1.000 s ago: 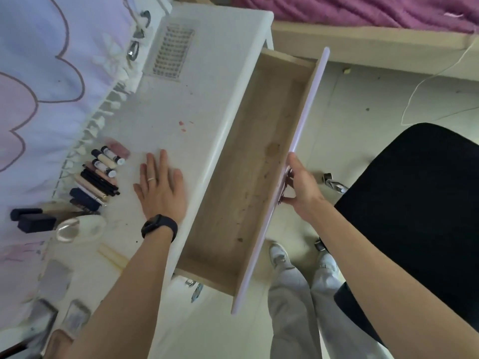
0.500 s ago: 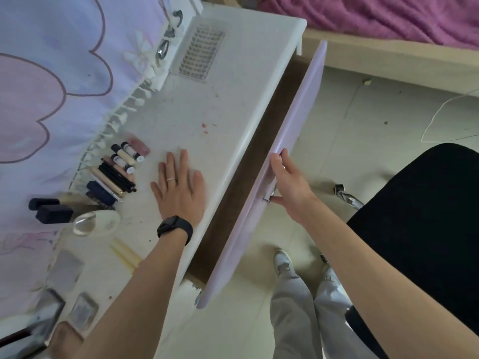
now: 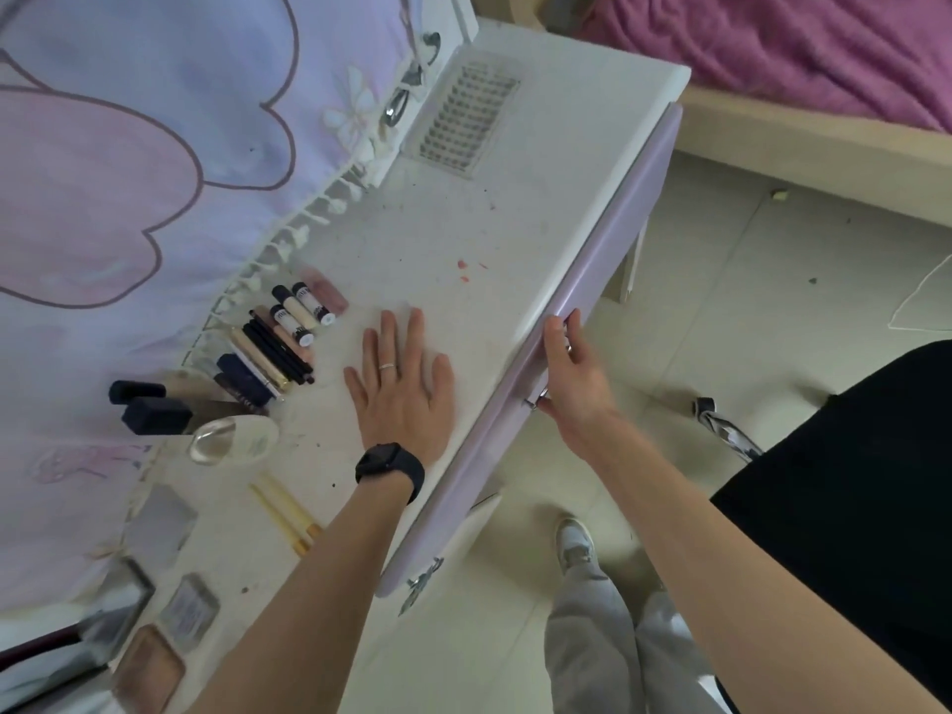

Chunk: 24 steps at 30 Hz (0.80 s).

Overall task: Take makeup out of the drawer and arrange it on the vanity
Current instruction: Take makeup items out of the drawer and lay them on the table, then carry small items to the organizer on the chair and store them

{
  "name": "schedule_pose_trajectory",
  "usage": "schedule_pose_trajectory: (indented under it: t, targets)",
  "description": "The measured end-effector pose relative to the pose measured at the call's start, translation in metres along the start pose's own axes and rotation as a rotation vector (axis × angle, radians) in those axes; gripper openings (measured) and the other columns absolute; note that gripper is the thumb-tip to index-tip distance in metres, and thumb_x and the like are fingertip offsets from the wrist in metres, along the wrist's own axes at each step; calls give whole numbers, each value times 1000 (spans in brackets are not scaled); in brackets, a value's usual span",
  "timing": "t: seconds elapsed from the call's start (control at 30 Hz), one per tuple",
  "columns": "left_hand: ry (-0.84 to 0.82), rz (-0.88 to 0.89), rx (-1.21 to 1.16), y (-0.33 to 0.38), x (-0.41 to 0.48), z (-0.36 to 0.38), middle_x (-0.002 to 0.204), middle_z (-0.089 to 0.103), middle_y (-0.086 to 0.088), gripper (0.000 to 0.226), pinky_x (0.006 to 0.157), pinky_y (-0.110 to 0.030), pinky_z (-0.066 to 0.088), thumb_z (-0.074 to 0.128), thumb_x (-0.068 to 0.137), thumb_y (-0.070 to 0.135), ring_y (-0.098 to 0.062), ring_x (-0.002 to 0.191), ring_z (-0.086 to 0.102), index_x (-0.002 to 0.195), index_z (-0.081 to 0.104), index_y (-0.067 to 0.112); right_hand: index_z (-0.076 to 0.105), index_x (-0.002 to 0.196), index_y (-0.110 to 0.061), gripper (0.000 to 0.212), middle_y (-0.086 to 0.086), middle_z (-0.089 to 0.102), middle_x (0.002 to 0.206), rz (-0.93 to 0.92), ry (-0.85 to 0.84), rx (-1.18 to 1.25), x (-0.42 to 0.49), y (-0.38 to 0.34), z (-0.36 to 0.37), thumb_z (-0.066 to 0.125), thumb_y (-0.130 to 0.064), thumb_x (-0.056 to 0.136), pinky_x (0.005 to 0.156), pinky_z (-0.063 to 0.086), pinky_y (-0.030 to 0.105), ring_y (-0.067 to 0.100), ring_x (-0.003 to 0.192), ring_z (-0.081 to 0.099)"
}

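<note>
Left hand [image 3: 399,389] flat on the white tabletop [image 3: 463,208], palm down, grip apart, fingers straight and spread, holding nothing; black watch [image 3: 390,468] at the wrist; right hand [image 3: 577,373] against the lilac drawer front [image 3: 608,239], laid over the metal handle [image 3: 533,403], fingertips up at the front's top edge; cannot tell whether that grip is clamped round the handle or only pressing on it; drawer pushed in, front lying along the tabletop's edge, nothing of the inside in view.

Makeup out on the tabletop, just beside the left hand and along the fringe of a flower-patterned cloth [image 3: 129,172]: a tight row of small black-capped tubes [image 3: 304,311], black pencils [image 3: 278,353] and a navy tube [image 3: 242,373], side by side and touching; nearer the camera two dark-capped items [image 3: 149,409], a clear oval piece [image 3: 232,438], two pale yellow sticks [image 3: 283,507] close to the left forearm, and several flat compacts [image 3: 188,605] at the lower left.

White gridded panel [image 3: 466,115] at the tabletop's far end; black chair [image 3: 850,481] at the right, over the pale floor [image 3: 772,301]; purple bedding [image 3: 772,43] at the top right.
</note>
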<state>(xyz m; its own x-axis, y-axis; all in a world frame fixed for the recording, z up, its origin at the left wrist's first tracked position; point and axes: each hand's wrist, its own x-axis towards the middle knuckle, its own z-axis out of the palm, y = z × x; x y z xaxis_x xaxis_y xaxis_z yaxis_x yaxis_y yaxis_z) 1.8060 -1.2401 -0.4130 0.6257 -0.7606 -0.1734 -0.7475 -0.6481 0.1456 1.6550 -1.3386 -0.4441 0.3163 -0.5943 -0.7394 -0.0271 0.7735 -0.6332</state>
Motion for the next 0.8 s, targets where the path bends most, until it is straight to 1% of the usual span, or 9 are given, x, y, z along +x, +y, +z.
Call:
schedule_pose_trajectory:
  t: [0.13,0.2,0.3,0.33,0.4,0.47,0.57,0.67,0.8]
  targets:
    - [1,5,13,-2,0,0,166,-8,11,57,122,-49,-5,17,102,52,-14,152,-9,154,-6,47,21,155,-50,79,-13,47,140,0,-20,-91,-2,-3,-7,49,-76,86,110,45,48,14,128,49]
    - [-24,3,44,-2,-1,-4,166,-8,10,57,122,-50,-4,15,102,53,-16,153,-8,154,-8,46,25,156,-46,71,-12,47,132,20,-55,-210,-9,-15,-17,51,-67,93,107,47,39,10,121,49]
    - [-132,-23,122,4,-5,-16,165,-15,8,58,121,-53,-1,10,102,52,-19,153,-10,154,-15,42,43,151,-35,52,-10,62,106,-5,-108,-544,-33,-39,-44,54,-44,101,64,46,12,13,85,62]
    - [-190,-48,156,8,-4,-22,165,-17,6,59,121,-54,0,8,103,50,-20,153,-9,154,-18,39,46,149,-36,48,-3,67,117,-29,-119,-676,-44,-46,-56,53,-40,102,65,47,13,20,93,66]
    - [-315,-117,282,27,2,-44,166,-12,-2,60,121,-56,6,10,104,44,-28,153,0,157,-14,28,48,146,-41,45,5,62,138,-91,-85,-915,-70,-62,-83,50,-42,102,87,48,22,22,107,65]
    - [-414,-129,506,62,7,-74,164,16,-12,58,118,-56,17,22,105,38,-35,147,22,158,12,15,49,144,-43,44,0,59,141,-138,-14,-1062,-108,-82,-113,49,-42,101,88,47,26,16,98,65]
    - [-466,169,658,138,-4,-118,142,51,-8,44,114,-51,25,38,99,36,-33,134,42,138,49,20,53,139,-47,39,-5,57,143,-211,171,-1137,-182,-119,-160,48,-45,100,85,52,30,16,100,65]
    - [-345,490,425,230,-43,-154,125,61,-7,39,100,-45,35,40,97,37,-30,117,54,129,52,19,56,134,-45,35,-7,61,137,-330,416,-1147,-273,-155,-208,48,-46,100,83,55,37,21,104,66]
    - [-186,921,11,352,-132,-210,118,68,-8,45,88,-41,45,45,95,39,-31,107,61,137,49,24,62,128,-37,31,-7,68,123,-465,807,-1009,-410,-175,-265,55,-37,98,90,47,34,21,118,58]
